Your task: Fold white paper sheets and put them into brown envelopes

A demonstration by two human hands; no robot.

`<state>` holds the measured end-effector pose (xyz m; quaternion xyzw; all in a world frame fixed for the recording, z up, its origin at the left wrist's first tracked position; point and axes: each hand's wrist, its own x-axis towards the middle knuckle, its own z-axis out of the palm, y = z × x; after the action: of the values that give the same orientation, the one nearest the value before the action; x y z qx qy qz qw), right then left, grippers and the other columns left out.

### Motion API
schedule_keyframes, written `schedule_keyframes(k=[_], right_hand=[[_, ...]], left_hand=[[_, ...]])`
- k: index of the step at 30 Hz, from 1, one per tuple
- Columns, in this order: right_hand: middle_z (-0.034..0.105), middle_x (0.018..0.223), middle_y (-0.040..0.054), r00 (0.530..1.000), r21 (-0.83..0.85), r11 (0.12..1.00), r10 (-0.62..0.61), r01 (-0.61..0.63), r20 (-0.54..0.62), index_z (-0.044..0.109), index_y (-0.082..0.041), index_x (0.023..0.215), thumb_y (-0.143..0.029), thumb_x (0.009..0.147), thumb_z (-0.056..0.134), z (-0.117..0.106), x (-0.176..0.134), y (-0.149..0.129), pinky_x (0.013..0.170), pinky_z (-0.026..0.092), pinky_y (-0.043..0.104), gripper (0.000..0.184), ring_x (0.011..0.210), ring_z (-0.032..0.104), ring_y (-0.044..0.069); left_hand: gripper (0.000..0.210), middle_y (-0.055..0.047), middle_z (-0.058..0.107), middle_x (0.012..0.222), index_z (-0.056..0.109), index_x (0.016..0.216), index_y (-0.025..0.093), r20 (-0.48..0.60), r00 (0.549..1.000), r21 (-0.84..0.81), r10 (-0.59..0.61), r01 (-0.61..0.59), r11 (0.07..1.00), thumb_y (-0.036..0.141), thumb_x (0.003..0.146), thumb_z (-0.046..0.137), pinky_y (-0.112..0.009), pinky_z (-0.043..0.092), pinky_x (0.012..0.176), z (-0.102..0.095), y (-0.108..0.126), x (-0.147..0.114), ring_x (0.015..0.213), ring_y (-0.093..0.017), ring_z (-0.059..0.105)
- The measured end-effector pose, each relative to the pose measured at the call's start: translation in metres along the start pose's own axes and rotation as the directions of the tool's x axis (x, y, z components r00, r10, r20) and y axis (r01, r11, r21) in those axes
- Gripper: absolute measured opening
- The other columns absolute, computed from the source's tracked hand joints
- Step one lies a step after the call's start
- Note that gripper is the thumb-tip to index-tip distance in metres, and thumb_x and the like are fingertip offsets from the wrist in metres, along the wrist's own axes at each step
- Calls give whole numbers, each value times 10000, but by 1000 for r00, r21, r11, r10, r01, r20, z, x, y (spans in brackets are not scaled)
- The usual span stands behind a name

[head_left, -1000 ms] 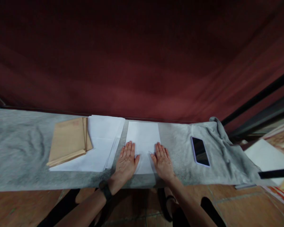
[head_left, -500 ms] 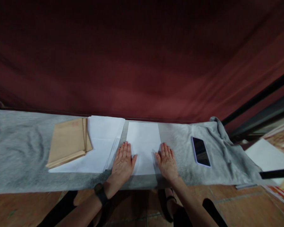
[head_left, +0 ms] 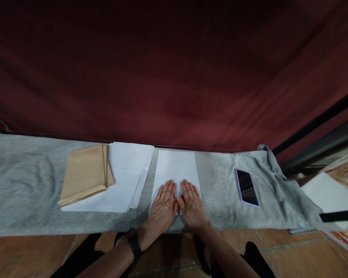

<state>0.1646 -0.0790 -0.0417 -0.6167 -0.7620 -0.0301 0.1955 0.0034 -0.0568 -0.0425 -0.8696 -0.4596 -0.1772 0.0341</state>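
While both palms are lying flat on it, the narrow white rectangular sheet of paper (head_left: pixel 175 166) is resting near the middle of the desk (head_left: pixel 23 181), which is wearing a grey felt-like cloth. The sheet is running lengthwise from the desk's far edge toward its near edge, looking smooth, blank and unmarked, with straight long sides; its near end is lying hidden under the hands. The left hand (head_left: pixel 162 206) and the right hand (head_left: pixel 192 204) are pressing side by side on that near end, thumbs almost touching, fingers (head_left: pixel 167 190) stretched out straight and released, grasping nothing. A dark band is circling the left wrist.

Just beside the sheet, toward the desk's left end, a loose stack of larger white paper sheets (head_left: pixel 124 173) is lying, and a pile of tan paper envelopes (head_left: pixel 85 173) is sitting on its left part. Toward the right end, well apart from the hands, a black-screened smartphone in a pale case (head_left: pixel 246 187) is lying face up on the cloth, which is bunching into folds at the far right corner. A dark red curtain (head_left: pixel 174 69) is hanging behind the far edge.
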Motion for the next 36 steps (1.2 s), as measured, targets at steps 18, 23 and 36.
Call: schedule_keyframes(k=[18, 23, 36], right_hand=[[424, 1555, 185, 989, -171, 974, 141, -146, -40, 386, -52, 1522, -475, 1065, 275, -2, -6, 38, 1188, 302, 459, 632, 1445, 384, 294], [428, 1544, 208, 974, -182, 957, 222, -228, -52, 402, -22, 1507, -461, 1068, 215, -1, 7, 48, 1188, 296, 482, 648, 1453, 373, 306], [428, 1561, 135, 985, 95, 981, 170, -172, 30, 457, -89, 1489, -322, 1067, 208, 12, 101, 23, 1208, 296, 453, 542, 1483, 330, 236]], left_hand=[[627, -232, 430, 1538, 428, 1472, -2, -77, 981, 82, -177, 183, 980, 406, 1001, 359, -478, 333, 1192, -4, -29, -4, 1455, -312, 387], [622, -209, 433, 1546, 382, 1507, 26, -75, 982, 29, -171, 174, 984, 394, 1007, 336, -492, 337, 1194, -7, -31, 11, 1472, -302, 357], [523, -162, 403, 1579, 423, 1489, 49, 119, 978, -48, -171, 178, 983, 233, 1023, 271, -458, 265, 1232, 6, -31, 106, 1502, -262, 294]])
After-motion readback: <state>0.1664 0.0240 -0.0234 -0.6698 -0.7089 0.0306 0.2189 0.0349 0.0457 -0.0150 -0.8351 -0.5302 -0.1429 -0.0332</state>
